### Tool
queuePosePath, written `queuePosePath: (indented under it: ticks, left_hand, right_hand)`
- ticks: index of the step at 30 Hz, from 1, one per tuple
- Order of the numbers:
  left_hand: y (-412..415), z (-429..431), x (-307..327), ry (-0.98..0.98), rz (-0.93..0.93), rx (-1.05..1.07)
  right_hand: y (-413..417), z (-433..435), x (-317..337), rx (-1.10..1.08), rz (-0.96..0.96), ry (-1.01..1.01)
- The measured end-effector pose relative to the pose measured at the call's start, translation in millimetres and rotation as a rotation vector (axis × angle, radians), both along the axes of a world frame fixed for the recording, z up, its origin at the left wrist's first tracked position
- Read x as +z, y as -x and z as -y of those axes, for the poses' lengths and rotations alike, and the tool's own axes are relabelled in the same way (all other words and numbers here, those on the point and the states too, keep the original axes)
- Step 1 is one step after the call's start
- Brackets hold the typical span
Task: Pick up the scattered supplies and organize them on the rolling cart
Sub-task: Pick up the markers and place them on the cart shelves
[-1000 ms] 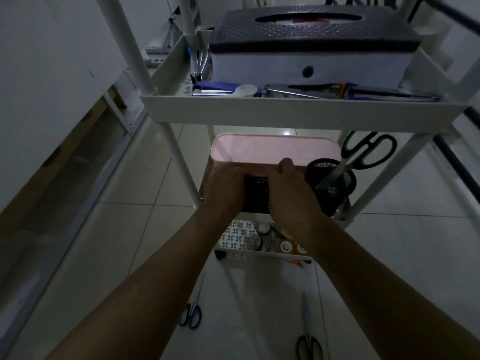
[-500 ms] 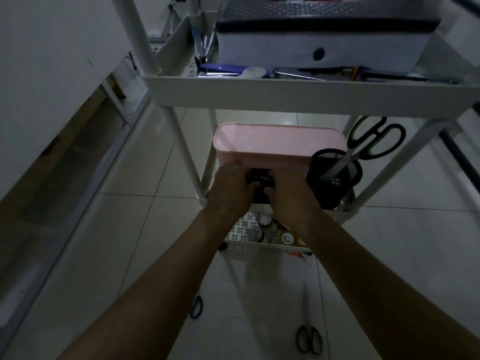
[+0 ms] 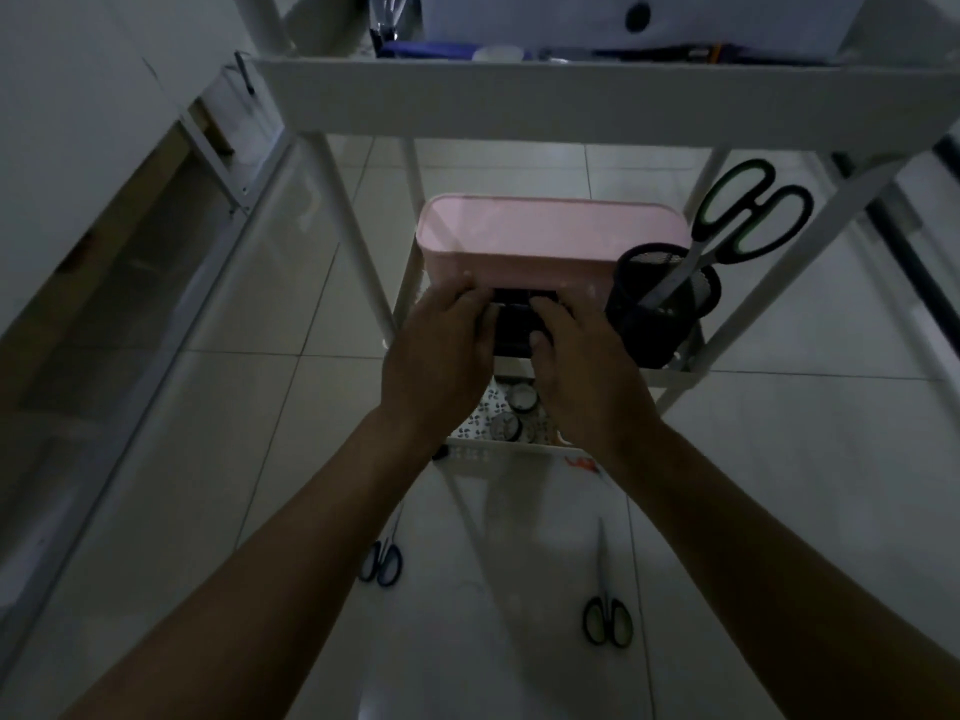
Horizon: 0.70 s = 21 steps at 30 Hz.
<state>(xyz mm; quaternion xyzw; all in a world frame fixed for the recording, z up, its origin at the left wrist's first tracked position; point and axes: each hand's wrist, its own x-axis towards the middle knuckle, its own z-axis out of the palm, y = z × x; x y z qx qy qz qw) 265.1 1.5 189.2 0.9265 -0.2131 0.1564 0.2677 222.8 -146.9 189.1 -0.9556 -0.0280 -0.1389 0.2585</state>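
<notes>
A white rolling cart [image 3: 519,103] stands in front of me. On its middle shelf sits a pink bin [image 3: 550,239]. In front of the bin is a small black object [image 3: 514,324]; my left hand [image 3: 441,356] and my right hand [image 3: 582,366] both grip it from either side. Much of it is hidden by my fingers. Beside it a black mesh cup [image 3: 660,304] holds green-handled scissors [image 3: 737,220]. On the floor lie blue-handled scissors [image 3: 383,556] and green-handled scissors [image 3: 605,610].
The bottom shelf [image 3: 493,454] carries tape rolls [image 3: 521,398] on a patterned sheet. The top shelf holds a white box [image 3: 639,18] and tools. A small orange item [image 3: 582,462] lies on the tiled floor. A white cabinet [image 3: 78,122] runs along the left.
My view has tilted down and moved closer to the cart. Both hands have slid down from the pink bin's front to close around the black object.
</notes>
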Motion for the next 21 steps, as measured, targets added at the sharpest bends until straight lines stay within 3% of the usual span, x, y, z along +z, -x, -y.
queuePosePath:
  ticks: [3, 5, 8, 13, 17, 21]
  left_hand:
    - [39.2, -6.1, -5.6, 0.045, 0.171, -0.056]
    - [62.9, -12.3, -28.6, 0.019, 0.123, -0.123]
    - [95.8, -22.5, -76.3, -0.026, -0.116, -0.133]
    - [143.3, -52.6, -165.2, -0.111, -0.508, 0.076]
    - [171.7, -80.6, -222.5, -0.264, -0.634, 0.199]
    - [177.8, -99.4, -256.8, -0.323, -0.765, 0.292]
  right_hand:
    - [29.5, 2.0, -6.3, -0.022, 0.235, 0.014]
    - [49.3, 5.2, -25.9, -0.074, 0.21, 0.062]
    - [85.3, 8.2, -63.9, -0.179, -0.004, 0.018]
    - [149.3, 26.4, -153.8, -0.286, -0.394, -0.101]
    - [201.2, 33.9, -212.6, -0.357, -0.684, -0.115]
    - [227.0, 30.0, -248.9, -0.394, -0.809, -0.06]
